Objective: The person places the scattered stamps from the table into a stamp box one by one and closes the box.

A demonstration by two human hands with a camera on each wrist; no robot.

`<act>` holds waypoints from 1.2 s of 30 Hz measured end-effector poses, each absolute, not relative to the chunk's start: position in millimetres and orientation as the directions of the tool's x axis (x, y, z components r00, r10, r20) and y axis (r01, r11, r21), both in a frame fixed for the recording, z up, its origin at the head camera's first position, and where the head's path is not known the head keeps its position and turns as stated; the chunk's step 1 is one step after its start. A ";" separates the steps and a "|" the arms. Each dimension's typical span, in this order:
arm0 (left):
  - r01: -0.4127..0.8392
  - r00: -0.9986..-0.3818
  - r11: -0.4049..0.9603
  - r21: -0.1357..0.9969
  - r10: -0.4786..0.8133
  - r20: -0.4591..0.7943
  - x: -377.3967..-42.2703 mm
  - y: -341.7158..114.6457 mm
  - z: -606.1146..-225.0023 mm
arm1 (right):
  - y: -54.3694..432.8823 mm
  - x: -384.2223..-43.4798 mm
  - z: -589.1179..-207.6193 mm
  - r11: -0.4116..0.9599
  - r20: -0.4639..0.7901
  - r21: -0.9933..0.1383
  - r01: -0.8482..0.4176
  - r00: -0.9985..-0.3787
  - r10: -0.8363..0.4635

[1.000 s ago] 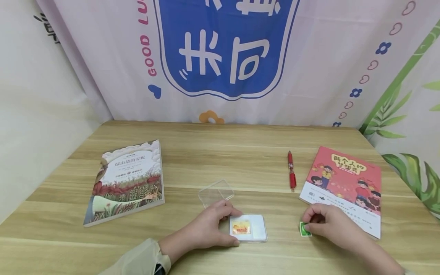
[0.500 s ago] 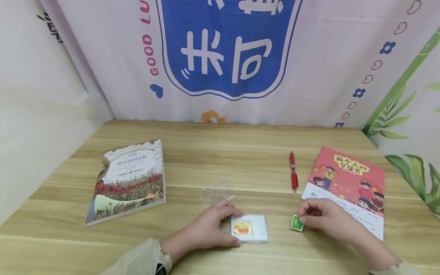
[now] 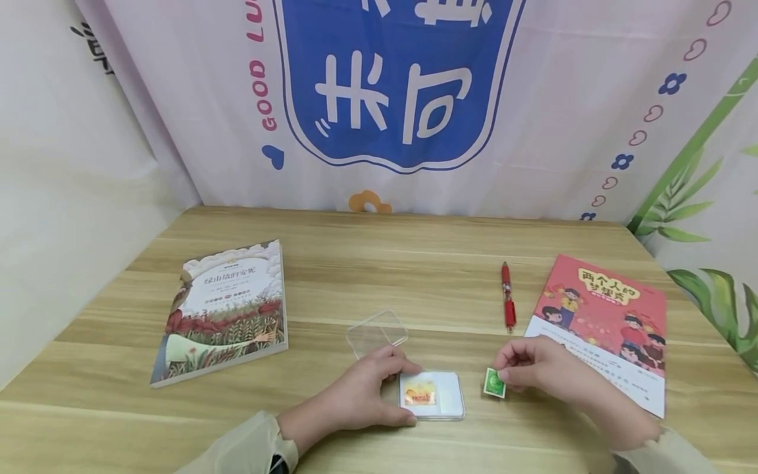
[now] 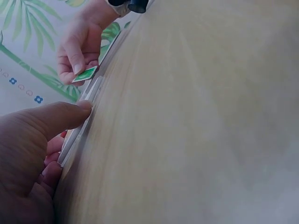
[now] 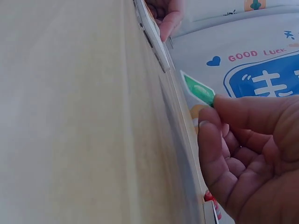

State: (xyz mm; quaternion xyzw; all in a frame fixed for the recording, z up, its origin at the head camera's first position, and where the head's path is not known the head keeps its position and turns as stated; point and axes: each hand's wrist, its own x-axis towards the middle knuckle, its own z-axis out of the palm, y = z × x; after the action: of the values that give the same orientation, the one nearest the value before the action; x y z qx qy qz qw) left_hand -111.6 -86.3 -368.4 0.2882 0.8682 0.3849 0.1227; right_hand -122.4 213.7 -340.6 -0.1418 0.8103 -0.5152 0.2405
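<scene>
My left hand (image 3: 370, 390) grips the left side of a shallow clear plastic box (image 3: 451, 395) with a white inside, thumb at the near edge and fingers at the far one. A small yellow-and-red picture piece (image 3: 420, 394) lies in the box's left part. To the right of it, my right hand (image 3: 547, 372) pinches a small green stamp (image 3: 494, 383) with a white border between thumb and forefinger. The right wrist view shows the stamp (image 5: 198, 89) held above the table by one corner, apart from the box. Behind my left hand lies a clear lid (image 3: 378, 330), partly covered by the fingers.
A red pen (image 3: 508, 296) lies beyond my right hand. A red-and-white book (image 3: 604, 316) is at the right, partly under my right forearm in the view. Another book (image 3: 225, 309) with a field picture lies at the left. A printed curtain (image 3: 521, 178) hangs behind the wooden table (image 3: 331, 263).
My right hand has carried the green stamp leftwards from near the red-and-white book, closer to the box. The left hand keeps its grip on the box; the view has shifted slightly.
</scene>
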 end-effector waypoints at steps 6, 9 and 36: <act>0.415 -0.803 0.524 0.743 0.595 0.029 -110.7 -87.3 -368.7 | 206.0 -127.7 -341.1 0.388 -0.196 -0.921 -0.033 -0.823 -0.534; 0.423 -0.801 0.519 0.742 0.597 0.039 -110.4 -87.0 -368.8 | 203.0 -128.6 -340.7 0.390 -0.191 -0.920 -0.045 -0.816 -0.546; 0.419 -0.803 0.529 0.738 0.596 0.029 -111.2 -86.9 -368.6 | 162.8 -128.3 -348.1 0.377 -0.174 -0.923 -0.079 -0.786 -0.593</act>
State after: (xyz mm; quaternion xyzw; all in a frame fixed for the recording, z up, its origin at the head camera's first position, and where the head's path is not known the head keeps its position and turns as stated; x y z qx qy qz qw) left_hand -111.2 -86.9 -368.6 0.2926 0.8668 0.3874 0.1141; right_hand -128.3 162.8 -348.1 -0.2124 0.7914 -0.5164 0.2488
